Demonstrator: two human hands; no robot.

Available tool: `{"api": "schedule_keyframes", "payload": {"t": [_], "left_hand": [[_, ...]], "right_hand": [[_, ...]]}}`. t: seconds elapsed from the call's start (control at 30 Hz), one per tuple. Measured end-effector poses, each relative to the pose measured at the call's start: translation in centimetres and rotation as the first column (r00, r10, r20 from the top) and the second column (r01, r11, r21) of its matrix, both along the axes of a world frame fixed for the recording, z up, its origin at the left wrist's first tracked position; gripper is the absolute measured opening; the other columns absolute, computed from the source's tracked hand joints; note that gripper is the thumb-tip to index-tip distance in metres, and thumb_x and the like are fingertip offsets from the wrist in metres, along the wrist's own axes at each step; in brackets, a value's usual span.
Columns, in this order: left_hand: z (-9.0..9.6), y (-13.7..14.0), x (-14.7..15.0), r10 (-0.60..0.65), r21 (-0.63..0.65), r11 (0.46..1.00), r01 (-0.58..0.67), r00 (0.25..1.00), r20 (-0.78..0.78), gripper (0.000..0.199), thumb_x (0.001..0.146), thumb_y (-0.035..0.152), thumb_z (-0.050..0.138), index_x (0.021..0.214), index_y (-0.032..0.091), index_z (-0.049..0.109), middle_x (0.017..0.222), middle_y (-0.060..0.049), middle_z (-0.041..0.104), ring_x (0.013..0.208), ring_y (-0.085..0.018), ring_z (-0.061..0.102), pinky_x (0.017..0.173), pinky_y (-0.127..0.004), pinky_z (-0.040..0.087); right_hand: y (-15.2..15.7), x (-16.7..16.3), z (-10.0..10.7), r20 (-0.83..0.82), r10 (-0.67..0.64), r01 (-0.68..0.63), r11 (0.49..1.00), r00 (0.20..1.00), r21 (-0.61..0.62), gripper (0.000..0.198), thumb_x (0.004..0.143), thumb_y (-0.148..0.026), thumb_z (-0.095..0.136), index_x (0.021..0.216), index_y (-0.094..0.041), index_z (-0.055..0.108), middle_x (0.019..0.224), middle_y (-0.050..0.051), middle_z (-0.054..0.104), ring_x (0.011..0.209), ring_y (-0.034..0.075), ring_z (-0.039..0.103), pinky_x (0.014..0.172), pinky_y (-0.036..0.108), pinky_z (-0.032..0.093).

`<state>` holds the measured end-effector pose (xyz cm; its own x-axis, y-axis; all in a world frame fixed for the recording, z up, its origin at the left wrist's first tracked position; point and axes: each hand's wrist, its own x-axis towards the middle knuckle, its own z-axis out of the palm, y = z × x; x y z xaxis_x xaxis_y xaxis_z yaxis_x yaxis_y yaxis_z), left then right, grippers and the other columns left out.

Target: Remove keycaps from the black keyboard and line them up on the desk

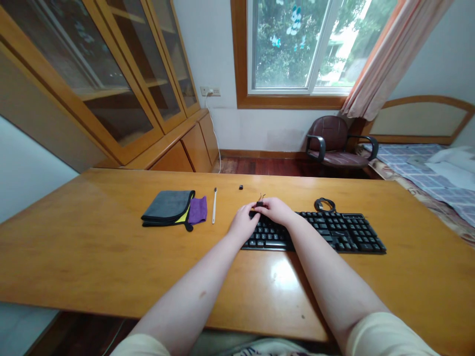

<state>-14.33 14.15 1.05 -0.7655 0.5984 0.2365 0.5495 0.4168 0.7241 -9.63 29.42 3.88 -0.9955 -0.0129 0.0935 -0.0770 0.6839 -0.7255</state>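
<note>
Keyboard (334, 231) lay mid-desk, right of centre. Right hand (275, 210) pinched small wire keycap puller (260, 202) at far-left keys; left hand (245, 223) rested on keys, fingers together. Risk: puller slipping, freed keycap skittering off desk (92, 257).

Your hands have wide bare desk (92, 257) on the near side, from the left edge right across to below the keyboard (326, 231). Left of the keyboard, the folded grey cloth (168, 206), the purple cloth (198, 210) and the white toothbrush (214, 205) block that lane. Behind, a small black keycap (241, 187) sits alone, and the coiled cable (324, 204) crowds the keyboard's back edge.
</note>
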Motion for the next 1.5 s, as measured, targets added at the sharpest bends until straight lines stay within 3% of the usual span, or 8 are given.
{"api": "schedule_keyframes", "payload": {"t": [0.17,0.5,0.63,0.73,0.9,1.07,1.27,1.5], "left_hand": [[1.1,2.0,1.2,0.056,-0.286,0.955,-0.078,0.995,-0.084,0.032,0.076,0.024,0.054,0.108,0.021,0.057,0.102,-0.009,0.065,0.096,-0.026,0.059,0.086,-0.04,0.043],[-0.2,1.0,-0.3,-0.024,-0.234,0.972,0.006,0.997,-0.073,0.023,0.076,0.029,0.057,0.097,0.019,0.061,0.097,-0.007,0.066,0.094,-0.023,0.059,0.082,-0.032,0.045],[-0.4,1.1,-0.5,-0.027,-0.195,0.981,0.011,0.997,-0.079,0.024,0.076,0.032,0.059,0.095,0.019,0.063,0.093,-0.008,0.066,0.091,-0.025,0.06,0.08,-0.035,0.046],[-0.5,1.1,-0.5,-0.031,-0.161,0.987,0.019,0.997,-0.069,0.028,0.075,0.037,0.062,0.096,0.019,0.064,0.092,-0.008,0.066,0.091,-0.025,0.06,0.08,-0.036,0.046],[-0.6,1.2,-0.5,-0.012,-0.113,0.994,0.01,1.0,-0.016,0.038,0.072,0.041,0.066,0.102,0.019,0.062,0.101,-0.01,0.065,0.096,-0.026,0.059,0.086,-0.039,0.045],[-0.1,1.2,-0.6,0.042,0.033,0.999,-0.041,0.999,-0.031,0.037,0.077,0.034,0.062,0.111,0.018,0.058,0.11,-0.009,0.063,0.104,-0.024,0.056,0.093,-0.039,0.043],[0.1,1.2,-1.2,-0.073,0.281,0.959,0.029,0.987,0.144,0.026,0.082,0.023,0.055,0.107,0.018,0.06,0.107,-0.007,0.065,0.099,-0.018,0.061,0.092,-0.034,0.047],[0.1,1.4,-1.2,-0.028,0.332,0.942,-0.053,0.972,0.235,0.023,0.076,0.023,0.062,0.098,0.016,0.062,0.099,-0.007,0.068,0.092,-0.018,0.063,0.089,-0.035,0.049]], "right_hand": [[-0.3,1.0,0.0,-0.1,0.029,-0.014,0.989,0.995,0.15,0.017,0.083,-0.022,0.053,0.083,-0.017,0.069,0.081,0.005,0.069,0.075,0.016,0.061,0.07,0.025,0.043],[-0.8,0.9,-1.1,-0.143,-0.031,0.075,0.945,0.989,0.317,0.021,0.087,-0.028,0.049,0.087,-0.017,0.067,0.082,0.007,0.067,0.076,0.017,0.06,0.07,0.026,0.042],[-0.6,0.8,-1.2,-0.126,-0.063,0.087,0.977,0.99,0.194,0.021,0.086,-0.028,0.05,0.085,-0.019,0.068,0.083,0.006,0.069,0.078,0.018,0.062,0.072,0.027,0.044],[-0.2,0.6,-1.4,-0.112,-0.184,0.18,0.982,0.976,-0.05,0.023,0.084,-0.031,0.051,0.082,-0.018,0.07,0.083,0.005,0.07,0.078,0.018,0.063,0.073,0.027,0.046],[0.8,0.2,-1.7,-0.02,-0.413,0.368,0.831,0.91,-0.417,0.031,0.079,-0.038,0.053,0.079,-0.012,0.071,0.076,0.007,0.07,0.07,0.017,0.064,0.071,0.028,0.05],[1.1,-0.1,-2.2,-0.049,-0.351,0.27,0.796,0.935,-0.542,0.034,0.075,-0.043,0.058,0.079,-0.012,0.069,0.08,0.009,0.07,0.076,0.019,0.065,0.074,0.031,0.051],[1.1,-0.3,-2.5,-0.087,-0.321,0.222,0.8,0.943,-0.557,0.035,0.075,-0.046,0.059,0.08,-0.012,0.068,0.082,0.01,0.071,0.08,0.02,0.065,0.075,0.032,0.051],[0.6,0.1,-1.5,-0.098,-0.323,0.185,0.737,0.942,-0.65,0.041,0.074,-0.051,0.058,0.088,-0.014,0.068,0.087,0.01,0.069,0.084,0.021,0.064,0.075,0.033,0.051]]}}
